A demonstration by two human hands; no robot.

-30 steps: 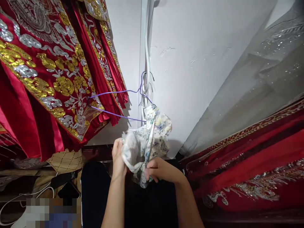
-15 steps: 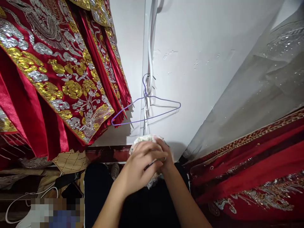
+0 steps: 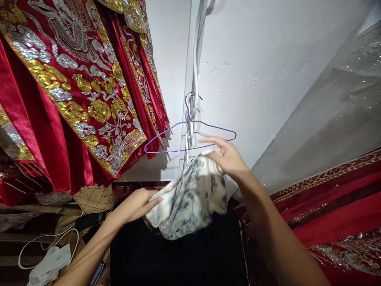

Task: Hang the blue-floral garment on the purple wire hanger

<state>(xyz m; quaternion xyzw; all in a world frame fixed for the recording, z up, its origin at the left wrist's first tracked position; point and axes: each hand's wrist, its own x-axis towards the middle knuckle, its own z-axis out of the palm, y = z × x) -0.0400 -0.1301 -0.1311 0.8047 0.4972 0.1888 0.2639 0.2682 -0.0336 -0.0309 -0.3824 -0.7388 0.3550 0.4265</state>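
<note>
A soft white cloth with a blurred green, grey and yellow floral print (image 3: 190, 198) hangs spread between my hands in front of my dark clothing; its exact kind does not show. My left hand (image 3: 141, 203) grips its left edge, thumb on the near side and the other fingers partly hidden behind the fabric. At the upper right edge, my right hand (image 3: 230, 159) pinches the cloth, with the index finger stretched out. Just above and behind the cloth, a thin purple hanger (image 3: 188, 118) hangs from a hook on the wall.
Red costumes with gold and silver sequins (image 3: 98, 111) hang at the left. Clear plastic (image 3: 312, 107) and more red embroidered fabric (image 3: 336, 198) are at the right. A white cable (image 3: 22, 252) and a white plastic bag (image 3: 50, 264) lie lower left.
My hands were close together over the bunched cloth; now they are apart, left hand lower left and right hand upper right, with the cloth opened out between them.
</note>
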